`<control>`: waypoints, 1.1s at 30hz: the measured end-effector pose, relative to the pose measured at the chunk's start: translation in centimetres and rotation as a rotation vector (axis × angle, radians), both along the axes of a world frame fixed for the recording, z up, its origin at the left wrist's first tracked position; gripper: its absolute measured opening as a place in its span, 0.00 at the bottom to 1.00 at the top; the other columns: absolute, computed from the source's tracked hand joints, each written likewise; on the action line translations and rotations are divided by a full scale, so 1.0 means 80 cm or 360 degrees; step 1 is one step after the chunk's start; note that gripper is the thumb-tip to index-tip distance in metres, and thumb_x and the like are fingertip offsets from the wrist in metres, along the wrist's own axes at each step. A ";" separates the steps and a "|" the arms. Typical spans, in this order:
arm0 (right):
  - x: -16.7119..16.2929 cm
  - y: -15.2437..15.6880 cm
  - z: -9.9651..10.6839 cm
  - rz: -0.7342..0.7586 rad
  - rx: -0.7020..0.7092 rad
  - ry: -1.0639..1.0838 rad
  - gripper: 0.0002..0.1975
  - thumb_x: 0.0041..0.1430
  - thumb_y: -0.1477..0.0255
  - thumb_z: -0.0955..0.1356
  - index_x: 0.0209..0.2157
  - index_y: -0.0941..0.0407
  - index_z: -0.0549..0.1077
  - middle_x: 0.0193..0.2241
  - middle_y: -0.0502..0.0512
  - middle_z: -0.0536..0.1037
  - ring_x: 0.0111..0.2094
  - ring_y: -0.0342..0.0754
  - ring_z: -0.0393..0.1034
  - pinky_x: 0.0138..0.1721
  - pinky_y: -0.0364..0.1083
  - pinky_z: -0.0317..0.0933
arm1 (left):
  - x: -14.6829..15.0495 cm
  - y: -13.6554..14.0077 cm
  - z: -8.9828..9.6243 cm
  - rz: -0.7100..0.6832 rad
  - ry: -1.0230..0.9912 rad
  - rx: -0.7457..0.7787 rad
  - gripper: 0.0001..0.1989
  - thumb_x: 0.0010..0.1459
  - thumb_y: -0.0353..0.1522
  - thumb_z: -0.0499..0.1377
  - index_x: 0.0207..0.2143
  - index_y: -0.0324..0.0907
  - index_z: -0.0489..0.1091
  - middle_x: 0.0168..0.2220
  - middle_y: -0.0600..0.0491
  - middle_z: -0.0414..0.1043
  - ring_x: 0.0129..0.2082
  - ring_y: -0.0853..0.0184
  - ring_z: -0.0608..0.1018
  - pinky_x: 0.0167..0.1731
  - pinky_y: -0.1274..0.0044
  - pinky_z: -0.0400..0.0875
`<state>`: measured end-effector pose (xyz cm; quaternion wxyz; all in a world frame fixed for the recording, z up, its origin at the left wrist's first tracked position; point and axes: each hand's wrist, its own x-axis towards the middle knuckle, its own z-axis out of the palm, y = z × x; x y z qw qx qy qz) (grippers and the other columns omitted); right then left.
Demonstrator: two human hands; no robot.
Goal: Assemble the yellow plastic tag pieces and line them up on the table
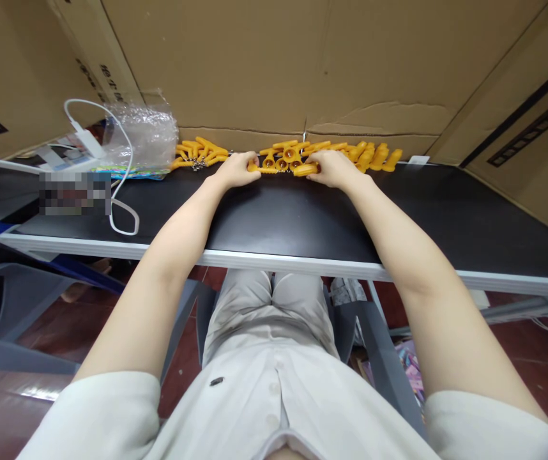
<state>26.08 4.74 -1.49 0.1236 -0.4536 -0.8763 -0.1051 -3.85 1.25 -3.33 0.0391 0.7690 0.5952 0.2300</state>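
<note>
My left hand [238, 168] is closed with a small yellow plastic piece [253, 167] between thumb and fingers. Further right, my right hand [335, 167] grips a yellow plastic handle [305, 170] lying crosswise at its fingertips. Between and behind the hands, several yellow handles [281, 163] are stacked, some with round hollow ends facing me. Left of my left hand lies a pile of yellow pieces with metal tips [199, 153]. A row of yellow handles [378, 156] leans beyond my right hand. The exact kind of tool is too small to tell.
A cardboard wall [264, 70] rises behind the black tabletop [293, 223], which has a silver front edge [283, 260]. At left are bubble wrap [142, 134], a white cable [130, 150] and a blurred-out object [75, 193]. A white tag [418, 160] sits at the back right.
</note>
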 end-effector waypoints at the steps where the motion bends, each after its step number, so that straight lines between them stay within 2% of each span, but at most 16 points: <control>1: 0.000 0.000 -0.001 -0.0003 -0.0004 0.0005 0.20 0.64 0.71 0.73 0.56 0.57 0.85 0.52 0.64 0.88 0.54 0.66 0.81 0.51 0.54 0.71 | 0.001 0.000 0.000 0.0000 -0.0005 -0.0001 0.23 0.57 0.35 0.61 0.54 0.38 0.81 0.42 0.47 0.80 0.46 0.54 0.81 0.53 0.68 0.74; 8: -0.001 -0.002 -0.001 -0.0074 -0.0052 0.0059 0.18 0.64 0.74 0.72 0.55 0.58 0.85 0.53 0.67 0.87 0.55 0.69 0.82 0.55 0.57 0.72 | 0.004 -0.003 0.001 0.0028 -0.0041 0.0009 0.20 0.58 0.35 0.62 0.51 0.39 0.81 0.38 0.49 0.77 0.43 0.56 0.80 0.49 0.70 0.73; 16: -0.004 0.005 -0.009 0.0166 -0.0070 0.0197 0.22 0.64 0.70 0.73 0.58 0.58 0.85 0.54 0.66 0.87 0.57 0.68 0.80 0.61 0.61 0.72 | 0.009 -0.009 0.007 0.0020 -0.0015 0.0011 0.20 0.60 0.36 0.60 0.51 0.38 0.82 0.37 0.50 0.76 0.41 0.58 0.78 0.51 0.70 0.72; 21: -0.001 0.008 -0.011 0.0058 -0.0157 0.0314 0.23 0.64 0.65 0.75 0.58 0.59 0.85 0.47 0.64 0.86 0.49 0.63 0.81 0.57 0.59 0.74 | 0.006 -0.008 0.007 -0.0010 -0.0157 -0.0067 0.17 0.59 0.36 0.61 0.47 0.39 0.80 0.35 0.51 0.77 0.39 0.60 0.77 0.50 0.71 0.73; 26: 0.007 0.012 -0.010 0.0037 -0.0216 0.0441 0.25 0.62 0.59 0.76 0.56 0.58 0.84 0.38 0.58 0.82 0.40 0.58 0.79 0.50 0.57 0.76 | 0.003 -0.008 0.005 -0.0026 -0.0336 -0.0089 0.12 0.59 0.37 0.62 0.42 0.40 0.79 0.30 0.53 0.74 0.36 0.62 0.75 0.46 0.71 0.74; 30: 0.007 0.012 -0.009 -0.0005 -0.0285 0.0462 0.26 0.61 0.58 0.78 0.55 0.58 0.84 0.38 0.58 0.82 0.39 0.57 0.78 0.50 0.56 0.76 | 0.009 -0.012 0.008 -0.0024 -0.0426 -0.0176 0.12 0.59 0.35 0.61 0.43 0.40 0.78 0.29 0.53 0.74 0.33 0.62 0.76 0.43 0.72 0.74; 33: -0.001 0.007 -0.007 -0.0022 -0.0289 0.0480 0.27 0.60 0.59 0.78 0.57 0.58 0.84 0.40 0.58 0.83 0.40 0.58 0.79 0.51 0.56 0.75 | 0.016 -0.014 0.008 -0.0042 -0.0403 -0.0152 0.13 0.59 0.35 0.61 0.44 0.41 0.79 0.28 0.54 0.74 0.32 0.63 0.76 0.42 0.72 0.73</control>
